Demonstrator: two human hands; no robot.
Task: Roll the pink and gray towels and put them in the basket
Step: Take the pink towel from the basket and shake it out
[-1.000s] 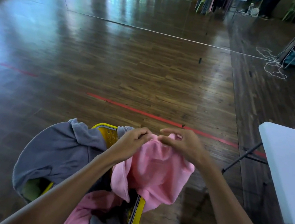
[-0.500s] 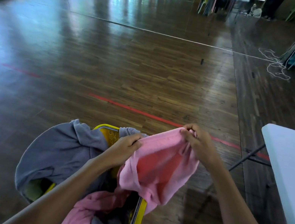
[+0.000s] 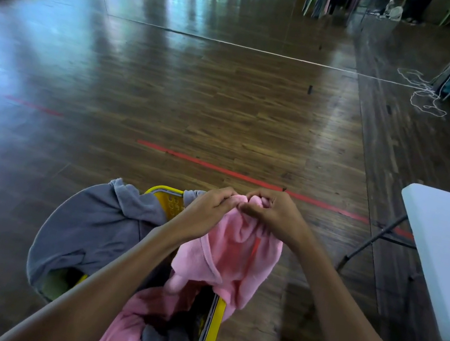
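Left hand (image 3: 207, 208) and right hand (image 3: 273, 215) pinch the pink towel (image 3: 235, 258) edge above the basket (image 3: 211, 334), wood floor (image 3: 228, 110) beyond.

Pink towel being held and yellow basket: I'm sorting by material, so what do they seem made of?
Pink towel: soft matte cloth, perhaps terry or microfibre; it hangs in limp folds. Yellow basket: seemingly hard plastic, slightly glossy; rigid rim, perforated wall.

The left forearm (image 3: 125, 267) and right forearm (image 3: 343, 311) were stretched forward and angled inward. The left grip (image 3: 205, 206) and right grip (image 3: 273, 215) were held together, knuckles up, fingers curled, and the towel (image 3: 233, 250) was pinched at its top edge by both.
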